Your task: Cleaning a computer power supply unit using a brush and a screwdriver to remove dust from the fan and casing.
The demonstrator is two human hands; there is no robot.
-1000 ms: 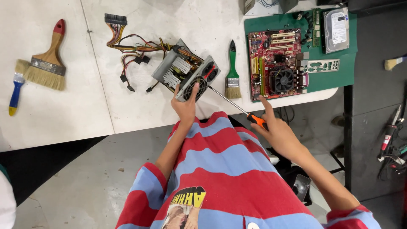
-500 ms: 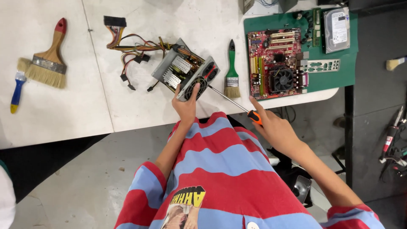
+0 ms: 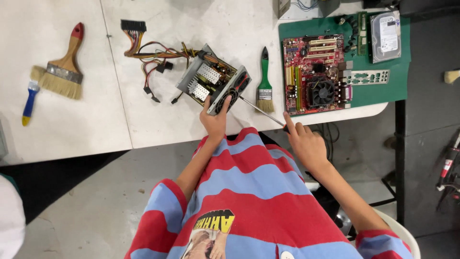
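Metal power supply [image 3: 211, 82] is steadied by the left hand [image 3: 214, 120] gripping its fan end while the right hand [image 3: 306, 146], clenched on a screwdriver [image 3: 263, 110], drives a screw there (judging: keep the tip seated).

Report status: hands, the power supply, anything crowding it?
Left hand grips open power supply. Right hand holds screwdriver, tip at its fan side. Green brush lies close beside.
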